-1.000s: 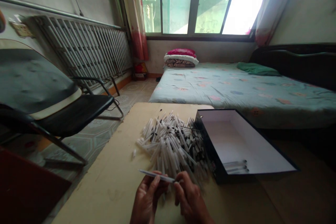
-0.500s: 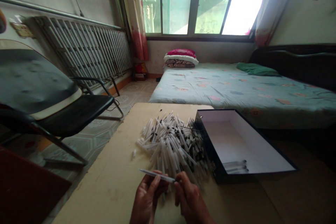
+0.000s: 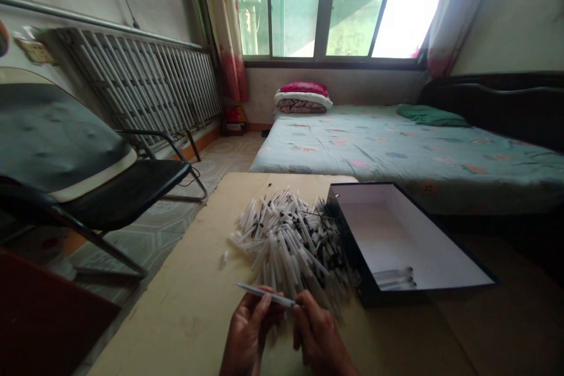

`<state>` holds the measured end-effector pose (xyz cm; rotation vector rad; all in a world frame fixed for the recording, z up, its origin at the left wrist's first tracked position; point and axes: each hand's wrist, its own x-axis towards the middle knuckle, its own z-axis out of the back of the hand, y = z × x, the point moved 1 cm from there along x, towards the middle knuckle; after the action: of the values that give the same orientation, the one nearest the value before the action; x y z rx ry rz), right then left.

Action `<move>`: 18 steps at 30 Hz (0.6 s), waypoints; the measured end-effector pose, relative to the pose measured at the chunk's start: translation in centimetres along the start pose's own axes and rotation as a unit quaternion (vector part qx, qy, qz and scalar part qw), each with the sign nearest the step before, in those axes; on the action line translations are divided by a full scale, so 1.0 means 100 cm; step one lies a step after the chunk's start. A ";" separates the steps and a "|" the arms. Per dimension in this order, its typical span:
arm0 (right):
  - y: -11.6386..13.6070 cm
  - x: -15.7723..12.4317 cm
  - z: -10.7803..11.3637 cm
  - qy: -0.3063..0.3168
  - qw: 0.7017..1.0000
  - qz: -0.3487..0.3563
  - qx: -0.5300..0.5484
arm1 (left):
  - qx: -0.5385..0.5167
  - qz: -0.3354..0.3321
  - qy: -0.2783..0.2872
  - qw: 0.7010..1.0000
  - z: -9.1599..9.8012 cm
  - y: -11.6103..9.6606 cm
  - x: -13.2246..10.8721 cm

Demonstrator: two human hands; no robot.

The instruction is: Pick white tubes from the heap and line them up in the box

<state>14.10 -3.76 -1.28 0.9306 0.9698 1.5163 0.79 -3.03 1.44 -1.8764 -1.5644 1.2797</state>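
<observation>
My left hand [image 3: 247, 323] and right hand [image 3: 319, 329] pinch a slim, translucent pen [image 3: 282, 301] over the near side of the desk [image 3: 171, 311]; beyond lie heaped plastic tubes [image 3: 279, 252], and right, a white-lined box [image 3: 388, 229] holds dark-ended pens [image 3: 393, 278].

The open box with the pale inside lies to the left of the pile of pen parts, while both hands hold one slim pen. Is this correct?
Not quite: the head view shows the open box to the right of the pile of pen parts. The rest is correct: the left hand and right hand hold one slim pen.
</observation>
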 end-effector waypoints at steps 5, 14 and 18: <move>0.001 0.000 0.000 0.030 0.997 -0.053 0.051 | 0.012 0.005 -0.004 1.000 -0.001 -0.001 -0.001; 0.001 -0.001 0.000 0.031 0.997 -0.037 0.060 | 0.001 0.000 -0.016 1.000 0.000 0.001 0.000; 0.001 -0.001 -0.001 0.079 0.981 -0.105 0.140 | 0.007 -0.007 -0.001 1.000 0.000 0.001 0.000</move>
<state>14.00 -3.84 -1.22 0.8798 1.3799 1.3095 0.83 -3.05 1.28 -1.8535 -1.5626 1.2834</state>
